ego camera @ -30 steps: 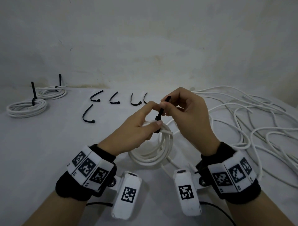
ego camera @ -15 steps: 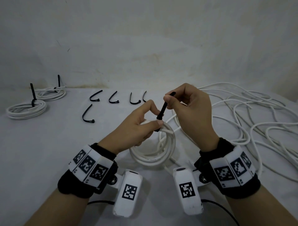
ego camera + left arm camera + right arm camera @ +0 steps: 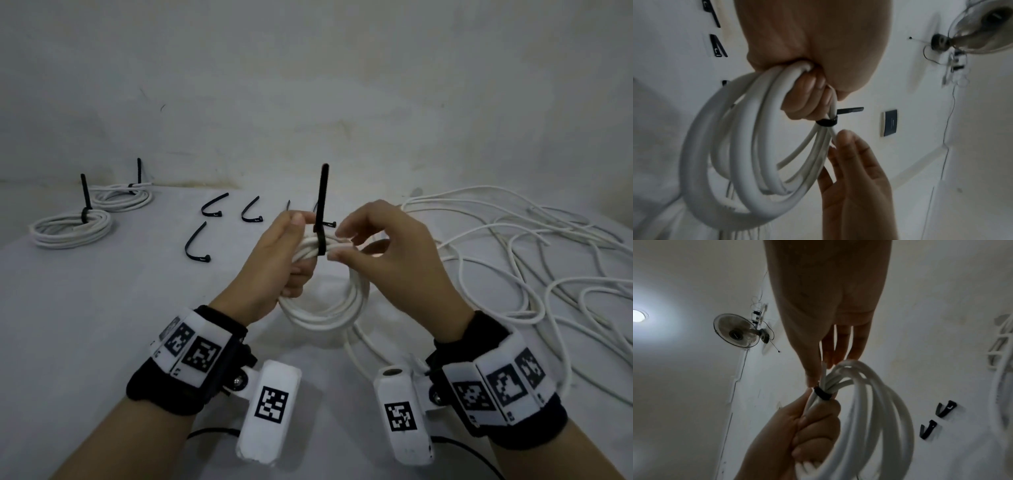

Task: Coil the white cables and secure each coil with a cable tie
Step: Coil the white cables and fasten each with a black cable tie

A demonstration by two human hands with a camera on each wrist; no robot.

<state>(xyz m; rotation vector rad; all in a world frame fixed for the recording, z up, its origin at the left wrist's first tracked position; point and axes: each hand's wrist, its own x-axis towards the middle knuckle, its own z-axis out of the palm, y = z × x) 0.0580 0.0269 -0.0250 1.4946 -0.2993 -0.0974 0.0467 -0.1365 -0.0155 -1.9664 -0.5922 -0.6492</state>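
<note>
Fingers (image 3: 291,270) of left hand (image 3: 274,260) clamped on white coil (image 3: 329,308); right hand (image 3: 387,250) fingers apart, fingertips touching coil beside cinched black cable tie (image 3: 321,209), tail upright.

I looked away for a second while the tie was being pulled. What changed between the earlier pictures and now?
The cable tie has been drawn tight round the coil; its tail now stands up free. The right hand let go of the tail, and its fingertips now rest by the strands beside the tie. The left hand kept its grip on the coil. The two tied coils and spare ties did not move.
</note>
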